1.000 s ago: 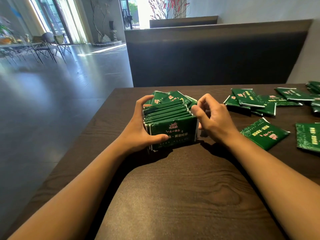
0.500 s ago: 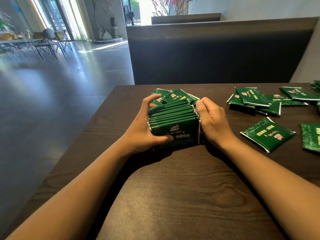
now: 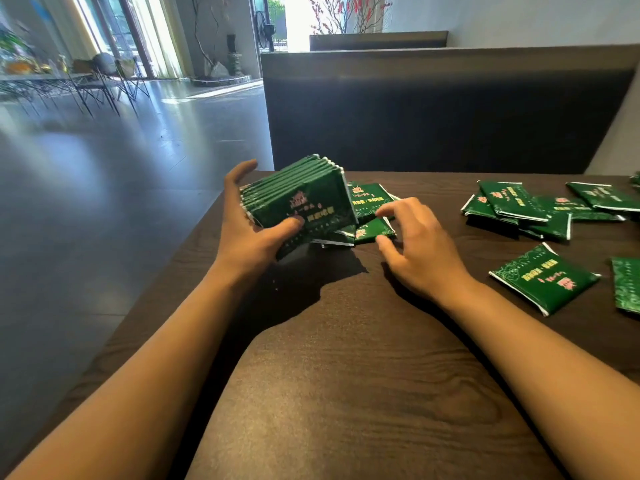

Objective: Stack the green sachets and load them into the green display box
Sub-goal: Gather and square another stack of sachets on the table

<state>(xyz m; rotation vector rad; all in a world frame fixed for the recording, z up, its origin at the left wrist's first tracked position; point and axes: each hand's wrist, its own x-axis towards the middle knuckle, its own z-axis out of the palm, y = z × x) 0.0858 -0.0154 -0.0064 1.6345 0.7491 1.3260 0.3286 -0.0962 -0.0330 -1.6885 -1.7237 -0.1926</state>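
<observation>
Head view, read left to right. Left hand grips the stack of sachets, thumb across its front face, fingers behind. A second ago the stack stood on the desk squared between both hands; now it is raised and tilted, top leaning toward 1 o'clock, its lower edge off the wood or nearly so. About eight or nine sachet edges show in the stack; exact count uncertain.

At 3 o'clock of the stack, three or so loose sachets that lay behind it are now uncovered, overlapping flat on the desk. Right hand has let go of the stack and holds nothing; fingers spread and bent, fingertips touching or just over those loose sachets. Judgement: squaring is finished for this batch and the right hand is gathering strays to add.

Further toward 3 o'clock, well apart: a pile of sachets, roughly five or six, count unsure where they overlap. Nearer the right edge, a single sachet, and one more sachet cut off by the frame.

Green display box: not in view, so loading has not begun.
</observation>
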